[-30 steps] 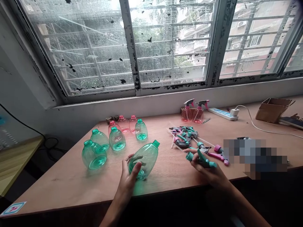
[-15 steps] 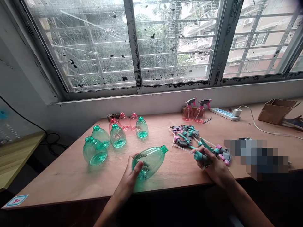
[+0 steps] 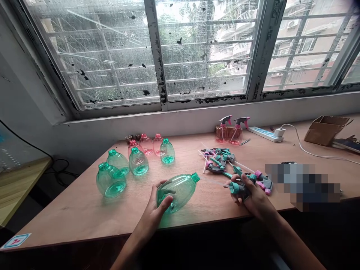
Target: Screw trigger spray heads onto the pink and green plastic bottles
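Observation:
My left hand (image 3: 159, 204) is wrapped round a clear green bottle (image 3: 180, 191), tilted so that its bare threaded neck points up and right. In my right hand (image 3: 251, 195) is a green and grey spray trigger (image 3: 237, 187), gripped by its body. Its thin clear tube reaches left towards the neck of the bottle; whether the tip touches it I cannot tell. Behind my right hand lies a pile of spray triggers (image 3: 219, 161) in green, grey and pink, with their tubes crossing.
Several green bottles (image 3: 139, 163) and pink bottles (image 3: 146, 144) without tops stand at the left. Two pink spray bottles (image 3: 235, 135) with triggers stand by the wall. A power strip (image 3: 266, 134) and a cardboard box (image 3: 323, 131) are at the right. The table's front edge runs below my hands.
My right hand has turned the spray trigger, so its tube now points more level at the bottle's neck. The left hand holds the bottle nearly still. The view has shifted slightly.

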Tool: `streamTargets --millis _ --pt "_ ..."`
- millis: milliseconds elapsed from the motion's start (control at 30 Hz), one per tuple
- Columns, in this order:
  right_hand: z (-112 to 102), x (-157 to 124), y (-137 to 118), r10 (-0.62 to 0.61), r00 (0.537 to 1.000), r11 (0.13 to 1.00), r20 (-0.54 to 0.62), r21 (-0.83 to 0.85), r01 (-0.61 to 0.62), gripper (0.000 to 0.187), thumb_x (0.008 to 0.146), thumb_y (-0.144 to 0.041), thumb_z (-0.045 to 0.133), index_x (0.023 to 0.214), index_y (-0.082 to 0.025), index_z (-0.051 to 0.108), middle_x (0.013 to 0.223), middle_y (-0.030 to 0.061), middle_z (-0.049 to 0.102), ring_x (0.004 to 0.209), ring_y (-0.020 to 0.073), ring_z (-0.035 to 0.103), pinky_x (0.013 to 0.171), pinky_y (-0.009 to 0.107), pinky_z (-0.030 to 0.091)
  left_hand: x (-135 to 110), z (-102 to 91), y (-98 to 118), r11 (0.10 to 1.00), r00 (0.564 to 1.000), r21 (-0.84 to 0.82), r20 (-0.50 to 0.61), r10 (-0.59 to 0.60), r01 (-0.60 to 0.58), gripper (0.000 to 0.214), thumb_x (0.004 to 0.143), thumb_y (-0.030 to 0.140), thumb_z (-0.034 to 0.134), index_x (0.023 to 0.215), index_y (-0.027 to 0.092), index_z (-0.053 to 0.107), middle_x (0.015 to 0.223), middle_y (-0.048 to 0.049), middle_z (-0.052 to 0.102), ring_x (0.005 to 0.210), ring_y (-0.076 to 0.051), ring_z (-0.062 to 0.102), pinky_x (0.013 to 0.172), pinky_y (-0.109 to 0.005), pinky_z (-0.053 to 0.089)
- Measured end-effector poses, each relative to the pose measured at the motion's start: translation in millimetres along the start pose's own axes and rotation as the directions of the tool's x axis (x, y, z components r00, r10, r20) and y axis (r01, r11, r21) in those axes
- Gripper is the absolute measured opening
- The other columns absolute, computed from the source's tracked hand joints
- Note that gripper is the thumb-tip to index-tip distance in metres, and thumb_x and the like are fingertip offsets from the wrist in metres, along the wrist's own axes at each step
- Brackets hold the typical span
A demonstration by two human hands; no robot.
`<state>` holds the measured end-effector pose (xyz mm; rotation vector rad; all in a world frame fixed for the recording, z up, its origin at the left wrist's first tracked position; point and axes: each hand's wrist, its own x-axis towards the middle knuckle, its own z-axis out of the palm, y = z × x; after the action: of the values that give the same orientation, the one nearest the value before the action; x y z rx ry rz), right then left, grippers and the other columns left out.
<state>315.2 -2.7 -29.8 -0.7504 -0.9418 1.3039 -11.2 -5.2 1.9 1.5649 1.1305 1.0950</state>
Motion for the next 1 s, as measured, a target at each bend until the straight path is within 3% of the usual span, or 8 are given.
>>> streamTargets --millis 200,333,433,533,633,800,900,1000 --pt "5 -1 0 -0.048 0.998 0.995 -0.041 -0.088 0.044 0.038 0.086 -0.055 0.07 0.091 -0.018 0.066 0.078 0.0045 0.07 0.048 0.0126 0.052 0.044 0.025 0.036 -3 5.1 9 0.988 0.997 0.135 -0.002 0.074 -0.073 0.064 0.084 0.04 0.073 0.142 0.032 0.045 0.148 -0.0086 0.049 0.139 -0.034 0.043 0.116 -0.051 0.034" --pt "9 -3 0 -0.024 1.0 0.952 0.014 -0.304 0.027 0.038 0.081 -0.052 0.076 0.097 -0.018 0.064 0.082 0.0059 0.071 0.053 0.0159 0.057 0.047 0.026 0.042 -8 11.3 11 0.977 0.977 0.135 0.156 0.145 -0.166 0.076 0.076 0.029 0.081 0.143 0.035 0.048 0.158 -0.0071 0.039 0.146 -0.035 0.034 0.115 -0.049 0.039" --pt "12 -4 -6 -0.038 0.994 0.869 0.103 -0.487 0.084 0.035 0.075 -0.046 0.082 0.094 -0.021 0.066 0.092 0.0058 0.073 0.075 0.022 0.065 0.064 0.03 0.053 -12 13.9 13 0.954 0.954 0.209 0.256 0.157 -0.214 0.082 0.076 0.028 0.082 0.147 0.037 0.043 0.156 -0.0069 0.042 0.143 -0.036 0.04 0.115 -0.051 0.04" --pt "13 -5 -11 -0.02 0.98 0.833 0.2 -0.538 0.127 0.036 0.071 -0.041 0.085 0.096 -0.022 0.068 0.097 0.0051 0.07 0.09 0.0255 0.066 0.078 0.034 0.057 -14 14.3 16 0.928 0.954 0.298 0.26 0.146 -0.223 0.085 0.076 0.032 0.083 0.149 0.038 0.041 0.154 -0.0064 0.046 0.141 -0.037 0.043 0.117 -0.054 0.036" --pt "12 -7 -9 -0.024 0.968 0.849 0.249 -0.507 0.151 0.042 0.072 -0.039 0.085 0.106 -0.022 0.067 0.093 0.0034 0.064 0.08 0.0218 0.064 0.071 0.035 0.061 -14 13.9 17 0.928 0.956 0.301 0.255 0.143 -0.219 0.084 0.075 0.032 0.083 0.148 0.039 0.042 0.152 -0.0059 0.048 0.139 -0.037 0.045 0.117 -0.054 0.037" --pt "12 -8 -4 -0.132 0.954 0.772 0.268 -0.576 0.269 0.034 0.07 -0.036 0.087 0.098 -0.023 0.071 0.096 0.0045 0.065 0.086 0.0258 0.066 0.074 0.037 0.062 -14 13.6 14 0.936 0.951 0.277 0.278 0.137 -0.216 0.084 0.076 0.028 0.083 0.147 0.041 0.041 0.153 -0.0043 0.047 0.139 -0.035 0.046 0.116 -0.05 0.039" --pt "13 -7 -5 -0.12 0.963 0.694 0.24 -0.673 0.255 0.027 0.074 -0.035 0.082 0.096 -0.023 0.072 0.086 0.0032 0.07 0.078 0.0251 0.067 0.069 0.035 0.059 -13 13.5 14 0.929 0.942 0.283 0.298 0.151 -0.239 0.084 0.079 0.023 0.08 0.149 0.042 0.037 0.157 -0.0033 0.042 0.144 -0.033 0.04 0.118 -0.048 0.037" --pt "15 -7 -8 -0.085 0.966 0.67 0.245 -0.703 0.237 0.028 0.078 -0.035 0.078 0.102 -0.023 0.069 0.088 0.0033 0.073 0.079 0.0247 0.068 0.067 0.032 0.057 -13 12.2 14 0.912 0.932 0.307 0.321 0.169 -0.272 0.084 0.083 0.023 0.075 0.152 0.042 0.031 0.163 -0.0019 0.031 0.149 -0.031 0.031 0.12 -0.047 0.033"
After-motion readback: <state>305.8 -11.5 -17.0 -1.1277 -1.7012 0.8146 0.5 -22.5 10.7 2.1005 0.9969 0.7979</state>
